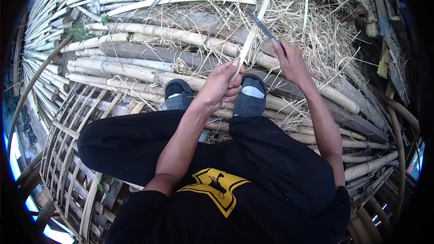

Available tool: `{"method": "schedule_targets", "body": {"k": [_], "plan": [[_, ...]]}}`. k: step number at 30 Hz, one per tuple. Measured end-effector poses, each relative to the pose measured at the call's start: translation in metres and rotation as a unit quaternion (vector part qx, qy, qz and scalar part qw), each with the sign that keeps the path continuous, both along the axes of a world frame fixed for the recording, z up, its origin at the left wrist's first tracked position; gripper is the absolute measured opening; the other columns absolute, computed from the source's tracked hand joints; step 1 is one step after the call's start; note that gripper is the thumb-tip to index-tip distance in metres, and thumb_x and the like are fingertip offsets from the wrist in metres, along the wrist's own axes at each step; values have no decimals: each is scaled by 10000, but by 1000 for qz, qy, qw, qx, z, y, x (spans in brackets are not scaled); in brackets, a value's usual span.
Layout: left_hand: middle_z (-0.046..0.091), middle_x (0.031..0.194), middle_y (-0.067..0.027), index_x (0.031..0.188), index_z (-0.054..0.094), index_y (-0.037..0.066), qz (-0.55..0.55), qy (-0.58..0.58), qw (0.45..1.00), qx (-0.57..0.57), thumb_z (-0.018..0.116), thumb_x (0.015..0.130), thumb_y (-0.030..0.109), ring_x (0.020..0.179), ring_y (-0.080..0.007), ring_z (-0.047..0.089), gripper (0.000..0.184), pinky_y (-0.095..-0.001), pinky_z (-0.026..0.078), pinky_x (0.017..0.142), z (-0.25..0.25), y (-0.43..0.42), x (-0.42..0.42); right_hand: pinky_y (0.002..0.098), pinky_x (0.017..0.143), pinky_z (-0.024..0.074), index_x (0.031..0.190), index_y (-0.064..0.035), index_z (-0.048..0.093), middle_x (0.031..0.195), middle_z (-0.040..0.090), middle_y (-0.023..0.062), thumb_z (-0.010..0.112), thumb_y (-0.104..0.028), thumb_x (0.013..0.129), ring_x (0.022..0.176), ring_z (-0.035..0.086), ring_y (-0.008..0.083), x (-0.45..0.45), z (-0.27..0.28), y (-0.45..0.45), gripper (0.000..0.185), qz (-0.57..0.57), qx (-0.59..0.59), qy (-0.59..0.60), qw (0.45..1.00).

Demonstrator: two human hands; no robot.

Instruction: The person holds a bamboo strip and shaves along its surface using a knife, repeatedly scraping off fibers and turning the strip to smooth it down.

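Observation:
My left hand (pixel 224 81) is closed round the lower end of a pale, flat bamboo strip (pixel 253 31), which runs up and slightly right to the top of the view. In my right hand (pixel 289 58) is the handle of a knife (pixel 262 25). The dark blade points up and to the left, and lies across the strip above my left hand. From this angle I cannot tell how deep the edge sits against the strip. Thin shavings (pixel 316 36) are heaped behind and to the right of the blade.
Long bamboo poles (pixel 158 31) lie across the ground ahead. At the lower left is a woven bamboo lattice (pixel 74 153). My sandalled feet (pixel 250 101) rest on poles below my hands. More poles (pixel 373 166) lie at the right, near dark planks (pixel 393 58).

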State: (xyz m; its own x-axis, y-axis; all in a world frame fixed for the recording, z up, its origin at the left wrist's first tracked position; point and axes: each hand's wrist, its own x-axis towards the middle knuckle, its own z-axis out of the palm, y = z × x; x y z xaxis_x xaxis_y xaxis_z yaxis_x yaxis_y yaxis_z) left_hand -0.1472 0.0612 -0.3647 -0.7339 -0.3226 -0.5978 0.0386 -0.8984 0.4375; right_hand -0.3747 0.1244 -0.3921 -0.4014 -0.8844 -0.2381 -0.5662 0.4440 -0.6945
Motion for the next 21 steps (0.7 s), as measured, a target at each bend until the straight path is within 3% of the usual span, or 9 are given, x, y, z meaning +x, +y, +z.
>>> {"method": "schedule_targets", "body": {"k": [2,5,7,9,11,13,17,19,21], "plan": [[289,552,66,958,492,71,-14,-21,999,-27,387,1026,291,380,-20,216,253,-189,190,323,1,-3,2,470,556,387,855,-12,476,603,515,208,452,-361,983,583,522,406,14,-1,5,372,99,9,24,995],[290,555,69,975,490,71,-36,-54,995,-77,399,1023,295,389,-18,222,247,-192,187,335,0,1,1,509,565,383,869,-23,473,601,525,220,455,-344,980,618,534,442,21,-2,9,340,134,-27,12,990],[292,556,71,982,489,71,-35,-65,991,-109,408,1022,293,393,-16,224,240,-192,186,341,-1,1,-1,502,561,387,872,-23,477,593,524,215,450,-333,983,607,537,431,27,2,11,331,155,-30,35,987],[281,555,70,983,485,70,-50,-89,979,-175,416,1021,286,395,-16,212,230,-189,181,351,-3,2,-3,499,556,388,866,-20,480,591,525,216,449,-339,982,609,540,427,37,12,14,342,152,10,-19,988],[330,562,74,1000,489,59,-33,-72,984,-157,489,994,240,402,-5,249,181,-189,182,359,-5,0,-1,497,552,391,851,-15,485,596,532,209,443,-345,983,603,543,426,43,18,17,358,180,38,-7,983],[417,597,61,996,493,46,-87,-141,938,-304,607,902,141,435,-17,380,175,-205,271,377,-3,-1,0,500,549,394,839,-19,492,610,546,201,438,-345,984,594,544,428,50,19,22,360,197,24,-9,980],[468,650,37,1004,489,28,-78,-146,937,-309,664,811,50,468,-27,434,261,-207,306,394,-5,1,1,498,548,402,834,-26,498,620,554,195,444,-340,979,591,551,424,51,18,23,350,205,25,16,978],[444,625,60,1003,462,54,-59,-143,957,-243,634,816,-31,416,9,325,268,-197,197,357,-7,4,-1,495,550,412,840,-30,502,612,548,198,456,-330,973,600,560,418,45,7,22,331,227,-4,33,973],[428,617,62,964,446,68,-54,-114,971,-203,620,821,-43,411,9,321,251,-196,194,354,-9,5,2,492,549,416,845,-30,507,613,550,202,449,-331,975,597,563,413,40,-5,22,333,212,-3,46,976]]}}
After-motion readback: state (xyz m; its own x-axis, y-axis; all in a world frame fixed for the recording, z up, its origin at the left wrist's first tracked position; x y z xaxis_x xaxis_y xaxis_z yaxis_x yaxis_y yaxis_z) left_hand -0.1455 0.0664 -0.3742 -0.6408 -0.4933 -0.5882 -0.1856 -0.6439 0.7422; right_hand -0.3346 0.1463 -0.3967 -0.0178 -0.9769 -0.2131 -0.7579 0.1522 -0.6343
